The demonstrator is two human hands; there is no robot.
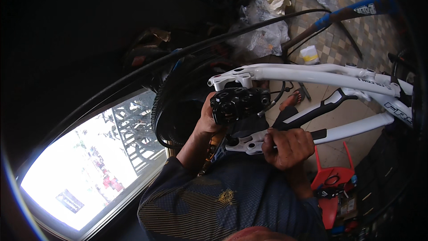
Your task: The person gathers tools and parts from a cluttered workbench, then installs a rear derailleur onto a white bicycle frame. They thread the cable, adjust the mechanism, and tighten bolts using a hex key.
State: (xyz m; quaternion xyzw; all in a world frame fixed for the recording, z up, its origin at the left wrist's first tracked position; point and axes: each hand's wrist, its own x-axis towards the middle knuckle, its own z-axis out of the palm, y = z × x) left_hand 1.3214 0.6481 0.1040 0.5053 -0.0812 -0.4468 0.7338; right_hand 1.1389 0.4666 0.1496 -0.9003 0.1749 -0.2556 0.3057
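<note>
A white bicycle frame (307, 76) with black protectors lies across the view from the middle to the right. My left hand (207, 117) is closed on a glossy black block-shaped unit (240, 103), which has a short black cable on its right side. The unit sits just below the frame's upper left end, and my left fingers are partly hidden behind it. My right hand (289, 147) is curled into a fist against the frame's lower arm, beside its silver pivot end (252, 146). Whatever the right fingers close on is hidden.
A red plastic chair (329, 175) with tools and parts on it stands at lower right. Clear plastic wrapping (263, 33) lies on the tiled floor. A blue-and-brown frame tube (347, 14) and a tyre (157, 111) are nearby. A bright window (96, 151) is at left.
</note>
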